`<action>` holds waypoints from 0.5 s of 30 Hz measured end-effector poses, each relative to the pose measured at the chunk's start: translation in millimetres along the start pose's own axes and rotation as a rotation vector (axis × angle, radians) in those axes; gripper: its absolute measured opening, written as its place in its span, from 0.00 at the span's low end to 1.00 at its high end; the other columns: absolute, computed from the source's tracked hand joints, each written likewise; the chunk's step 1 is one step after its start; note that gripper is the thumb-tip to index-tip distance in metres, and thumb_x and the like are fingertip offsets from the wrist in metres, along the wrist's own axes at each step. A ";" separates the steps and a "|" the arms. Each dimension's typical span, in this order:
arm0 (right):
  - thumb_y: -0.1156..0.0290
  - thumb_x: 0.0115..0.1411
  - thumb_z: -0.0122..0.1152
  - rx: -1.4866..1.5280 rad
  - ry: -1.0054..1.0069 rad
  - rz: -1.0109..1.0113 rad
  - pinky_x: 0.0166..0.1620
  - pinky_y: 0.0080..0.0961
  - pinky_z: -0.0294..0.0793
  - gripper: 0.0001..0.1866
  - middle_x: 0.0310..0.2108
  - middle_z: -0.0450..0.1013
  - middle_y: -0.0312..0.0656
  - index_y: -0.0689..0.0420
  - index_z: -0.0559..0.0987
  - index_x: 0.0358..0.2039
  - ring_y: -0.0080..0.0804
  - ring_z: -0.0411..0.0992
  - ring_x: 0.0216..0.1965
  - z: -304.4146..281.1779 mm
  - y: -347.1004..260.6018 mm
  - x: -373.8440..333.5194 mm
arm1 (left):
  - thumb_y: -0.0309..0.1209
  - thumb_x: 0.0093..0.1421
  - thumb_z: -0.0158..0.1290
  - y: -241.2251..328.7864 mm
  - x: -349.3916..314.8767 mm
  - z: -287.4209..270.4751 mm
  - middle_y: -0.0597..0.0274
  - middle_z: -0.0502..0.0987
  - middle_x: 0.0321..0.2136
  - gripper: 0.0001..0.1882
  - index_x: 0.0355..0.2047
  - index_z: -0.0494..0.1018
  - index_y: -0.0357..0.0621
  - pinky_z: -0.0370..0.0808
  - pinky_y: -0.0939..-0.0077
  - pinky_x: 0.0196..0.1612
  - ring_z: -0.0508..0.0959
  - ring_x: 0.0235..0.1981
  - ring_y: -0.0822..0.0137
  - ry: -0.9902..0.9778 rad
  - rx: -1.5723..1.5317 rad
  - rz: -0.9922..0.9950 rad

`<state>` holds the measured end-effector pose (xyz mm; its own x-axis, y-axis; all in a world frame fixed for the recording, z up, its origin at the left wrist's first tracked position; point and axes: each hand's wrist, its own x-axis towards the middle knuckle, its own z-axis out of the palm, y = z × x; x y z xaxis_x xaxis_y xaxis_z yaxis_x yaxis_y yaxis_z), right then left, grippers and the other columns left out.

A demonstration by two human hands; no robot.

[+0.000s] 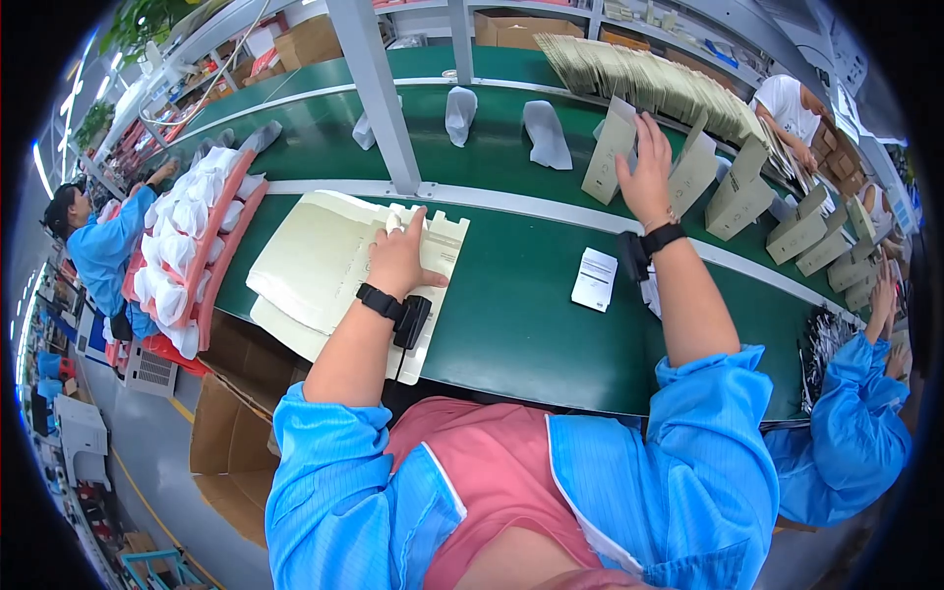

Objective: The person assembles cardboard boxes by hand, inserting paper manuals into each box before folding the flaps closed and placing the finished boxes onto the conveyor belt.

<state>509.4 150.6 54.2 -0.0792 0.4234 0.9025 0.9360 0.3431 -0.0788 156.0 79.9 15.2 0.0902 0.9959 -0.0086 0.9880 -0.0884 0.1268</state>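
My left hand (396,258) lies over a pile of flat cream cartons (310,258) on the green bench, its index finger stretched out and its thumb apart. A small white piece (398,214) shows by its fingertips; I cannot tell what it is. On the conveyor, my right hand (647,172) reaches to the right side of an upright cream box (607,157) with its top flap raised. Its fingers are stretched out and its thumb is close to the box; whether they touch is unclear. A stack of small white printed cards (595,279) lies left of my right wrist.
Grey-wrapped items (547,135) stand on the green belt (501,118). More open boxes (737,192) line it to the right. A metal post (374,93) rises ahead. Pink trays (202,246) of white-wrapped items are at left, above a cardboard box (231,442). Co-workers are on both sides.
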 end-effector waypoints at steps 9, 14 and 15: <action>0.70 0.57 0.58 0.565 -0.794 0.154 0.53 0.31 0.66 0.19 0.47 0.71 0.42 0.56 0.72 0.49 0.36 0.68 0.50 -26.0 -89.0 -60.4 | 0.36 0.43 0.68 -10.1 16.2 -34.7 0.50 0.73 0.43 0.38 0.53 0.64 0.41 0.72 0.71 0.43 0.75 0.42 0.61 0.124 -0.654 0.100; 0.70 0.62 0.55 1.362 -0.638 0.506 0.50 0.24 0.68 0.17 0.47 0.71 0.44 0.59 0.71 0.50 0.28 0.68 0.48 -28.9 -124.9 -34.9 | 0.30 0.55 0.59 25.2 -11.4 -97.4 0.58 0.76 0.39 0.16 0.41 0.72 0.36 0.72 0.76 0.43 0.75 0.40 0.71 0.140 -1.273 0.408; 0.70 0.62 0.55 1.363 -0.640 0.504 0.50 0.24 0.68 0.17 0.47 0.71 0.44 0.59 0.71 0.50 0.28 0.68 0.48 -32.0 -131.3 -28.6 | 0.29 0.57 0.57 28.5 -14.2 -99.4 0.60 0.76 0.37 0.12 0.38 0.73 0.35 0.71 0.77 0.43 0.75 0.40 0.72 0.241 -1.334 0.503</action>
<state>399.7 66.7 52.3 -0.3237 0.8683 0.3758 -0.0579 0.3782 -0.9239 170.4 65.1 117.6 0.2303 0.8566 0.4618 -0.0048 -0.4735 0.8808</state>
